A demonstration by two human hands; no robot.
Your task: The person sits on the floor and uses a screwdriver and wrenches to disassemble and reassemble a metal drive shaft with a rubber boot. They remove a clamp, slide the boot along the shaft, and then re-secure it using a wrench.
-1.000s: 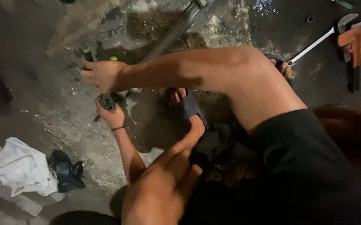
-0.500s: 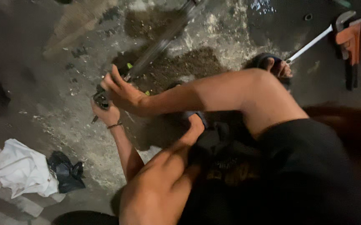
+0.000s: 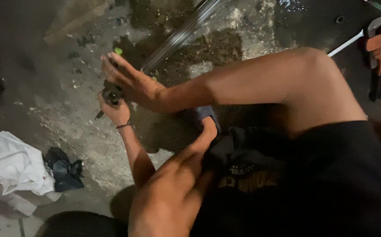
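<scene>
The person squats over a rough concrete floor (image 3: 67,118) stained dark with wet dirt. The left hand (image 3: 115,112), a thin band at its wrist, has its grip closed around a small dark tool (image 3: 109,94) whose narrow tip pokes out below the fist toward the floor. The tool sits at the near end of a long metal pipe (image 3: 177,37) that lies on the floor and runs away up and to the right. The right hand (image 3: 131,83) reaches across above the left one, fingers stretched out flat and spread, its palm laid against the top of the tool and the pipe's end; its grip is wide and closes on nothing. A small green piece (image 3: 119,51) shows just beyond the right fingertips.

To the lower left, well apart from the hands, a crumpled white cloth (image 3: 12,164) lies with a black rag (image 3: 65,169) touching its right side. At the upper right edge an orange pipe wrench (image 3: 378,48) lies on the floor beside a slim white-handled tool (image 3: 347,42)
</scene>
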